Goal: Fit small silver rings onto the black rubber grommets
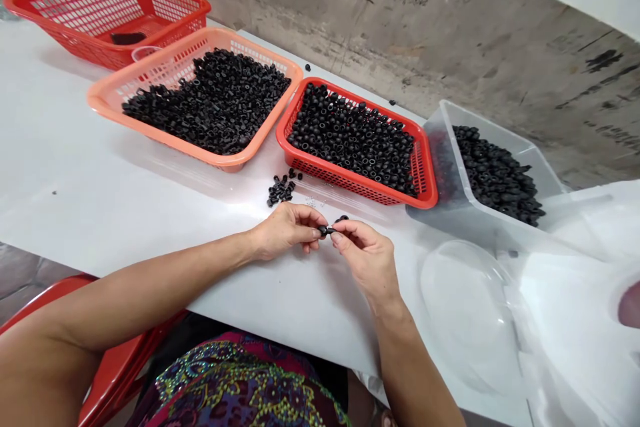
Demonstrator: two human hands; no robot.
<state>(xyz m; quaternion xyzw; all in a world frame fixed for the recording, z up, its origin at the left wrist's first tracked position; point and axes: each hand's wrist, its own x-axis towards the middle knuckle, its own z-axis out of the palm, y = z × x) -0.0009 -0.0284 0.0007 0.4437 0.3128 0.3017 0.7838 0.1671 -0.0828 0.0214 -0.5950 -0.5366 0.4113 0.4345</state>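
My left hand (287, 230) and my right hand (363, 257) meet in front of the baskets, their fingertips pinching a small black plastic bead (326, 231) from both sides. Just past my right fingers lies another black bead (342, 218), apparently on the table. A small loose heap of black tubular pieces (280, 190) sits on the white table (125, 180) beyond my left hand. Tiny silvery bits (311, 201) are scattered close by. The held bead is mostly hidden by my fingers.
An orange basket (150, 107) holds black tubular pieces, and a red basket (330, 160) holds round black beads. A clear plastic box (450, 193) holds more beads. A further red basket (65, 7), a clear plastic bowl (463, 313) and white plastic sheeting (575, 320) stand around. A concrete wall (400, 27) rises behind.
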